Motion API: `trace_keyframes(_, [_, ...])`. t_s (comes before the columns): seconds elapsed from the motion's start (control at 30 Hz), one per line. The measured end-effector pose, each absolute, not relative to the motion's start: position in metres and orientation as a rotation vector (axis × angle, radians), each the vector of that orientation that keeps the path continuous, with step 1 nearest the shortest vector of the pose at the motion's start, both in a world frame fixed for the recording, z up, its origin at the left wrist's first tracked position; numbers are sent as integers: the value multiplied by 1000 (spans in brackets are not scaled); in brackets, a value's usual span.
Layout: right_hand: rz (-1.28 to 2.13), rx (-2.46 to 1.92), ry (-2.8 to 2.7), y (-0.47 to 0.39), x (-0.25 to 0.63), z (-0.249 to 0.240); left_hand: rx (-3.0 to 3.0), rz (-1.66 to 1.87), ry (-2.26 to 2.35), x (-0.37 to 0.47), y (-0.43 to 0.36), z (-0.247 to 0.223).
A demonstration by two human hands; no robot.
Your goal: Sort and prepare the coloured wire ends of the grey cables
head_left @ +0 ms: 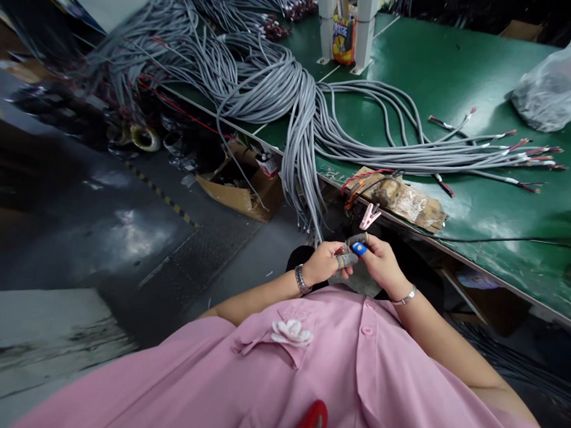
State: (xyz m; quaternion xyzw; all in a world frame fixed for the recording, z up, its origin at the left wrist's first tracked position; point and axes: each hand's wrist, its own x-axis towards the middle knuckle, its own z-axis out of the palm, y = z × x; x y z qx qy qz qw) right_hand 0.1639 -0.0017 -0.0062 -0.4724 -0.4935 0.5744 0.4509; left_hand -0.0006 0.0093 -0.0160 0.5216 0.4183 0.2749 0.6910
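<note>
My left hand [322,265] and my right hand [382,263] meet in front of my body, fingers closed in a pinch. Between the fingertips show thin coloured wires [343,248], partly hidden by the fingers. Grey knitted finger covers are on fingers of both hands, and a blue cover [359,248] sits on my right thumb. Just beyond the hands, a bunch of grey cables [300,158] hangs over the table edge, its lower ends reaching near my left hand. A pink clothespin [370,216] stands at the table edge above my right hand.
On the green table [434,69], grey cables with stripped ends [529,158] stretch right. A taped cardboard piece [404,200] lies at the edge. A plastic bag [556,87] stands at the right, and white posts [326,26] rise behind. An open cardboard box [234,193] is below.
</note>
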Motion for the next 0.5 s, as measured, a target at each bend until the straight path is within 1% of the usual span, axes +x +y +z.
trace_keyframes(0.13, [1380,-1161,-978,0,162,-15,1052,764,935,1,8,-19])
trace_keyframes(0.3, [1589,-1101,-659,-3,166,-26,955,875,939,2,7,-20])
trace_keyframes(0.4, [1653,-1119,-730,-4,165,-22,960,888,950,2,6,-20])
trace_keyframes(0.5, [1584,-1174,-907,-3,162,-15,989,887,953,2,6,-20])
